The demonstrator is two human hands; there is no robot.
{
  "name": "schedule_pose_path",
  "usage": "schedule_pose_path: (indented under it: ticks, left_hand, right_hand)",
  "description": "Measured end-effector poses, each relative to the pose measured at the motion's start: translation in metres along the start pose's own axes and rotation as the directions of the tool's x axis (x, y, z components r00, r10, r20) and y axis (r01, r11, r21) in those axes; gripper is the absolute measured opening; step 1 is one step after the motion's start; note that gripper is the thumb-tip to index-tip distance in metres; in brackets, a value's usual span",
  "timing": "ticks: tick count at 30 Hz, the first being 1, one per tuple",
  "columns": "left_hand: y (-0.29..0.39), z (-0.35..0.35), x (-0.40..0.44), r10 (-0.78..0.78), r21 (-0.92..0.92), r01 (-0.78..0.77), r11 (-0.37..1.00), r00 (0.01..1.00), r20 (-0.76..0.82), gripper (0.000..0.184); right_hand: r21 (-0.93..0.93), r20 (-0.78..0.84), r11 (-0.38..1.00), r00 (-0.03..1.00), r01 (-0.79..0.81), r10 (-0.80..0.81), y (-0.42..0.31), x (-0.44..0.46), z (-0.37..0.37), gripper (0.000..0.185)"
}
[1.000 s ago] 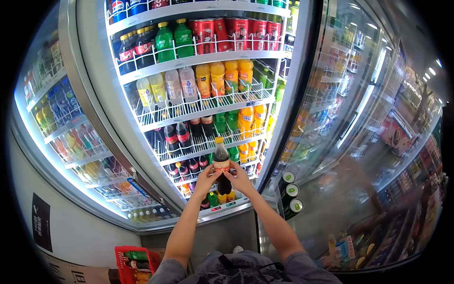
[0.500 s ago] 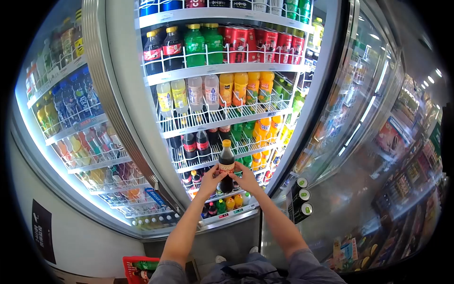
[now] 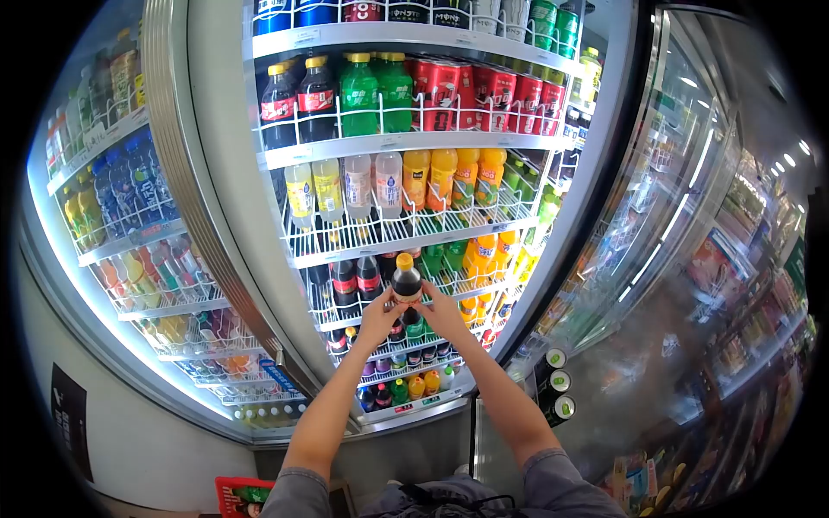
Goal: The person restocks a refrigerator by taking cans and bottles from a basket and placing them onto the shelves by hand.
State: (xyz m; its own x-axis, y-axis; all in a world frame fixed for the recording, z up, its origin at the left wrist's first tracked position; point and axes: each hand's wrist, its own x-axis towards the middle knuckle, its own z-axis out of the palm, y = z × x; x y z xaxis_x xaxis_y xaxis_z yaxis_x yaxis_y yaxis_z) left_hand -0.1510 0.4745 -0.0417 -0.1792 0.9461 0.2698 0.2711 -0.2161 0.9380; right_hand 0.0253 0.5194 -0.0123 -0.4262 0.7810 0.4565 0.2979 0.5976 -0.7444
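Note:
A dark cola bottle [image 3: 406,278] with a yellow cap is held in front of the open fridge, its top tilted toward the camera. My left hand [image 3: 380,318] grips its lower left side. On the right side, my right hand [image 3: 442,312] has its fingers closed round the same bottle. The bottle's lower part is hidden by the tilt and my fingers. Behind it, a wire shelf [image 3: 406,244] bears water and orange drink bottles, and lower shelves hold cola and orange bottles.
Left of the fridge stands another lit glass-door cooler [image 3: 155,306]. An open glass door [image 3: 604,345] spans the right, with black cans [image 3: 553,380] beside its edge. A red basket [image 3: 226,499] with bottles sits on the floor at lower left.
The bottle was upright and has tipped its cap toward the camera, rising slightly against the shelves. Both hands have moved up a little with it. The view has shifted too.

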Motion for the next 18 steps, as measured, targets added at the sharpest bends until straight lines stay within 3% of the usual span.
schedule_pose_path:
  ticks: [5,6,7,15,18]
  left_hand:
    - [-0.002,0.004,0.017,0.093,-0.020,-0.095,0.995,0.993,-0.071,0.057]
    - [-0.001,0.004,0.021,0.046,0.096,-0.038,0.995,0.996,-0.079,0.059]
    - [-0.001,0.005,0.024,0.046,0.100,-0.038,0.994,0.996,-0.082,0.059]
    - [-0.023,0.015,0.053,0.090,-0.063,-0.097,0.993,0.990,-0.104,0.064]
    - [-0.040,0.015,0.059,0.150,0.245,-0.116,0.963,0.981,-0.125,0.060]
  right_hand:
    - [-0.007,0.020,0.999,0.999,0.048,-0.048,0.018,0.024,0.003,0.054]
    - [0.036,0.029,0.999,0.999,0.039,-0.040,0.019,0.028,0.003,0.054]
    - [0.078,0.038,0.997,0.999,0.029,-0.032,0.021,0.032,0.002,0.054]
    - [0.169,-0.010,0.984,0.999,0.048,-0.047,0.057,0.054,0.023,0.057]
    - [0.153,0.001,0.988,1.000,-0.022,0.022,0.067,0.059,0.032,0.058]
